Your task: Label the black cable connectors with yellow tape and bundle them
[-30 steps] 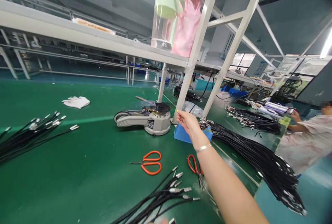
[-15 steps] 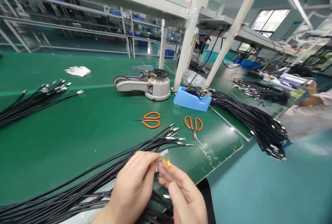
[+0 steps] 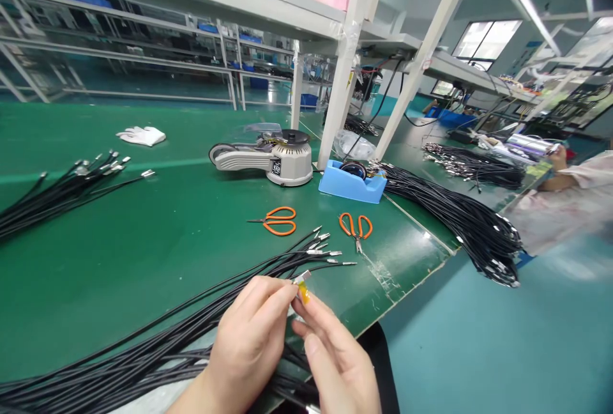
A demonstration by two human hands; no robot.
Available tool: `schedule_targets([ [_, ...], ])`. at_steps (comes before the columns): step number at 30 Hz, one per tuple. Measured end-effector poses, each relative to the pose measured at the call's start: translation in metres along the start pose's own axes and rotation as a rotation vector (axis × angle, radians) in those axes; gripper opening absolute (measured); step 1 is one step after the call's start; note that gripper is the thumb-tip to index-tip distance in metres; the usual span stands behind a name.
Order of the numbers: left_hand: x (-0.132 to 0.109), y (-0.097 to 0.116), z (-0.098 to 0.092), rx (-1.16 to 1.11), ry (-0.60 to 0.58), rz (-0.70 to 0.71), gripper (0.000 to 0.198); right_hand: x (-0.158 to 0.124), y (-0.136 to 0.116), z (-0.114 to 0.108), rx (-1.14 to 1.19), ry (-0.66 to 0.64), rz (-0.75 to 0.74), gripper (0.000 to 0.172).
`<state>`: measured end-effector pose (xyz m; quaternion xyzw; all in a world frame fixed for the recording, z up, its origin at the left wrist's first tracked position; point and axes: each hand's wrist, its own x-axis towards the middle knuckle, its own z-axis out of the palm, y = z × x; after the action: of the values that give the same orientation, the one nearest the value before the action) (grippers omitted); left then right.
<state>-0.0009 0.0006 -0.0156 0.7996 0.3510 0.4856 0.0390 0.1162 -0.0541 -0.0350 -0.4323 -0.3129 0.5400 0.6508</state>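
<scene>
My left hand [image 3: 248,350] pinches a black cable with a metal terminal [image 3: 301,278] at its tip. My right hand [image 3: 335,360] sits close against it, with fingertips on a small piece of yellow tape [image 3: 303,296] at that terminal. Below both hands runs a long bundle of black cables [image 3: 143,350], and its metal-tipped ends [image 3: 316,253] fan out just beyond my fingers. Orange-handled scissors [image 3: 355,229] lie beyond those ends, with a second orange-handled pair [image 3: 279,220] to their left.
A blue tape holder [image 3: 352,185] and a grey tape dispenser [image 3: 272,158] stand on the green bench [image 3: 143,260]. Black cable piles lie left [image 3: 67,200] and right [image 3: 464,216]. A white glove [image 3: 142,136] lies far left. A co-worker's arm [image 3: 560,174] works at far right.
My view has tilted down from the shelf toward the bench. The arm reaching over the blue holder has come back, and both hands now meet at the cable tip with the yellow tape.
</scene>
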Motion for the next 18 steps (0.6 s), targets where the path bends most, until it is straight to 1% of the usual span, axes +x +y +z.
schedule_targets([
  [10, 0.0037, 0.0029, -0.0029, -0.001, 0.029, 0.004, 0.029, 0.0004, -0.0045, 0.0008, -0.061, 0.008, 0.007, 0.034],
  [18, 0.0016, 0.0013, -0.0031, -0.005, 0.014, 0.013, 0.034, 0.001, -0.0024, 0.0001, -0.06, -0.006, 0.011, 0.034],
])
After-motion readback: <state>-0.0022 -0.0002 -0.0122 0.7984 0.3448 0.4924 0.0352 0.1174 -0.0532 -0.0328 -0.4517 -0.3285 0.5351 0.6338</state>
